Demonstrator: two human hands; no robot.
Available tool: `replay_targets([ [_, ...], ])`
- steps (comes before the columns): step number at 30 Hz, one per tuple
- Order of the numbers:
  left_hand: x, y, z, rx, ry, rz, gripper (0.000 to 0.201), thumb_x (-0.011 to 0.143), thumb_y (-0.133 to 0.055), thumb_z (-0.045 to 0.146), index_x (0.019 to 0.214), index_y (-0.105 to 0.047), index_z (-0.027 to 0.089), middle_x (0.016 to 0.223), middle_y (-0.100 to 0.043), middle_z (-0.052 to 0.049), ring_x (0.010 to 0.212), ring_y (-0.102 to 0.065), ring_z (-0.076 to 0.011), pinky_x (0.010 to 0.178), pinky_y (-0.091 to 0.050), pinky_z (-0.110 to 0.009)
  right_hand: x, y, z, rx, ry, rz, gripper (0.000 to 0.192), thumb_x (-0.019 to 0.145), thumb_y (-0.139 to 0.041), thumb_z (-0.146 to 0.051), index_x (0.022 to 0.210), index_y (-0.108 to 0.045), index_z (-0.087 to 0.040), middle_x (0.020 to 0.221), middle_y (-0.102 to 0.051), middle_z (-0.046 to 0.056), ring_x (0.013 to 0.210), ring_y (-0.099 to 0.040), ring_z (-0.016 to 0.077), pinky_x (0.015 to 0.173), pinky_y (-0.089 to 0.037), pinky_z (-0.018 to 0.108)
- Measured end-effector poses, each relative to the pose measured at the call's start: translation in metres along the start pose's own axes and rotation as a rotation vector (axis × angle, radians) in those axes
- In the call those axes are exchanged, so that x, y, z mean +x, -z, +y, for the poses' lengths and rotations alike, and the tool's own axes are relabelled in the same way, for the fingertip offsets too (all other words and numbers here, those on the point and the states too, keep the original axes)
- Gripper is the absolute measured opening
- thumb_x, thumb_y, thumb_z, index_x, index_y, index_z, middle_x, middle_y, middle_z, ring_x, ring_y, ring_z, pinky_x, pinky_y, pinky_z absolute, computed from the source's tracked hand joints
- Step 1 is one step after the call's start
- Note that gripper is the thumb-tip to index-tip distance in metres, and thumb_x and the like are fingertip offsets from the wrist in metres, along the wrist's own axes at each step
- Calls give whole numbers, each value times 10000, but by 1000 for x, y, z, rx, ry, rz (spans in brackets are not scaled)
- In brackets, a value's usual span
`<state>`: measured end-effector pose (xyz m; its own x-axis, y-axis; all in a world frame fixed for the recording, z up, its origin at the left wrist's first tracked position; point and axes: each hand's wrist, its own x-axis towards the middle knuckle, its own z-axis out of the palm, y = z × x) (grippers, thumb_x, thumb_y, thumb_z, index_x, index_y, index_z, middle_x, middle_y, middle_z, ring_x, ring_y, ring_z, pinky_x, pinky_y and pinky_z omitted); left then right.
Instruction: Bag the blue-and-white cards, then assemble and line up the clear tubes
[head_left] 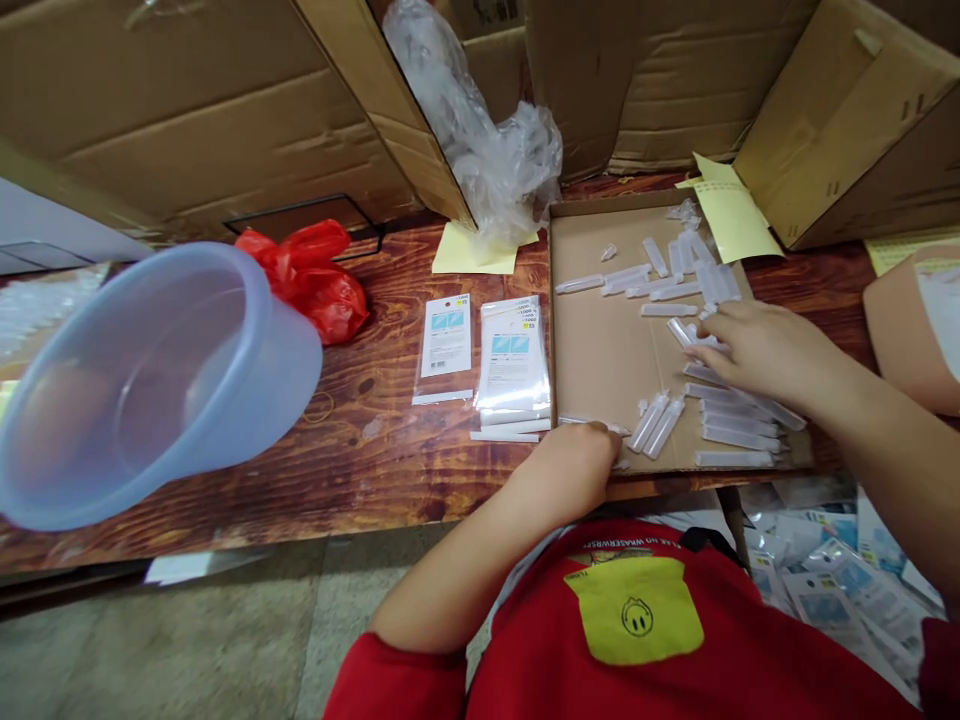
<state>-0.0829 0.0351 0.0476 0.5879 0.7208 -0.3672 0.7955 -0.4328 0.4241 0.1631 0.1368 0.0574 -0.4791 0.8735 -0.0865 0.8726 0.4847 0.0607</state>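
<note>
Your flat cardboard tray [600,350] lies on the table [375,450], its low rim keeping the clear plastic tubes [739,420] from rolling off. At the tray's right side your right hand [757,350] rests over the tubes, its grip pinching one tube [684,332]. At the tray's near-left corner your left hand [574,465] steadies the rim, fingers curled; beyond that edge lie two printed sachets [514,355].

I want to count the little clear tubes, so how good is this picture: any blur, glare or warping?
Head view: wide-angle warping bends the wooden table edge and swells the blue plastic bowl, which looks soft and close. Light is even, shadows faint. The clear tubes on the cardboard tray are pale and low-contrast; those under the right hand blur together. Packet sleeves glint slightly.
</note>
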Motion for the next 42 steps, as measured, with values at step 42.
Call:
replay_targets([
  [42, -7, -17, 6, -2049, -15, 839, 374, 651, -868, 413, 709, -572, 192, 822, -746, -5, 851, -732, -165, 648, -577, -228, -49, -10, -147, 712, 402, 891, 501, 888, -572, -65, 1341, -454, -244, 818, -650, 40, 673, -594, 182, 589, -495, 311],
])
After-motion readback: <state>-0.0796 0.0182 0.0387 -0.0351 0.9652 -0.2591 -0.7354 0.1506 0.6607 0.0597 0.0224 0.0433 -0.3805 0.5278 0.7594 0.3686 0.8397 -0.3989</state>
